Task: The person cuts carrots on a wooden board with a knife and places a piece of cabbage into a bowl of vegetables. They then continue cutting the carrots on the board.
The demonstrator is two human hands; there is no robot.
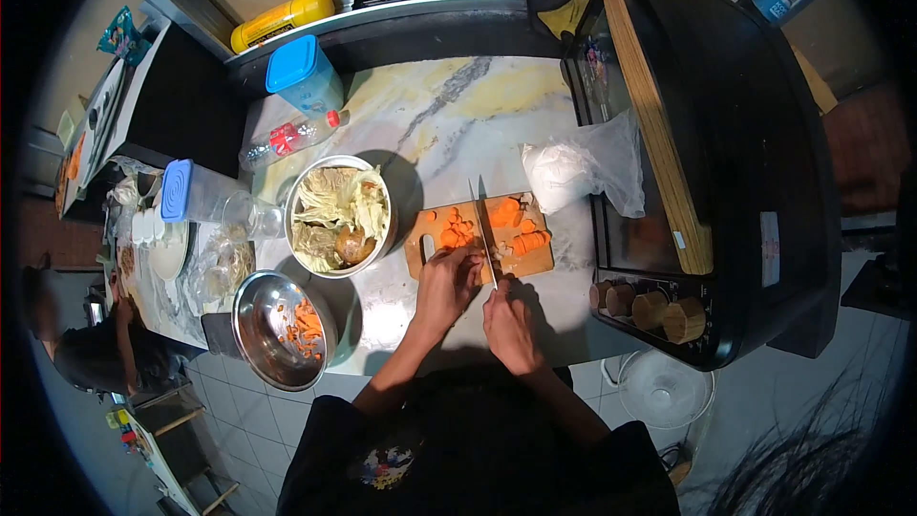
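A wooden cutting board point(541, 261) lies on the marble counter with cut orange carrot pieces point(457, 231) at its left and more carrot point(525, 244) at its right. My right hand point(510, 325) is closed round the handle of a knife point(484, 229), whose blade points away from me across the board. My left hand point(446, 287) rests at the board's front edge, left of the blade, with its fingers bent together; what they hold, if anything, is too small to tell. Left of the board stands a white bowl point(387, 247) of cabbage leaves and a brown onion.
A steel bowl point(246, 359) with carrot shavings sits at the counter's front left. Behind are a plastic bottle point(289, 139) and a blue-lidded container point(310, 84). A white bag point(564, 172) lies beside the black oven point(745, 162). Another person point(95, 354) is at far left.
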